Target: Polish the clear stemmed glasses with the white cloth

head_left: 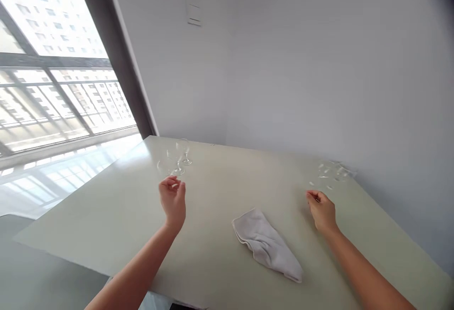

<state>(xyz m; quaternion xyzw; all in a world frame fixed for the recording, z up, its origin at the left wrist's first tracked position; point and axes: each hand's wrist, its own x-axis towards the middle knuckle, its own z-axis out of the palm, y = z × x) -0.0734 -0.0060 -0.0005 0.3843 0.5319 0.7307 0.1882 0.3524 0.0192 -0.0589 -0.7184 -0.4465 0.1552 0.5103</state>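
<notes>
My left hand is raised over the left part of the table, its fingers curled towards the thumb. Just beyond it are clear stemmed glasses: one stands upright at the back, and a second stands closer. A faint third bowl shows right behind my fingers; whether they touch it I cannot tell. On the right, my right hand has its fingers pinched together, and what they hold, if anything, is hidden. Past it lie several small clear, shiny pieces, too blurred to name. Between my hands rests a folded grey cloth.
The pale table meets a plain wall at the back. A white switch plate is on the wall. Large windows let in bright light at the left, above a shiny floor.
</notes>
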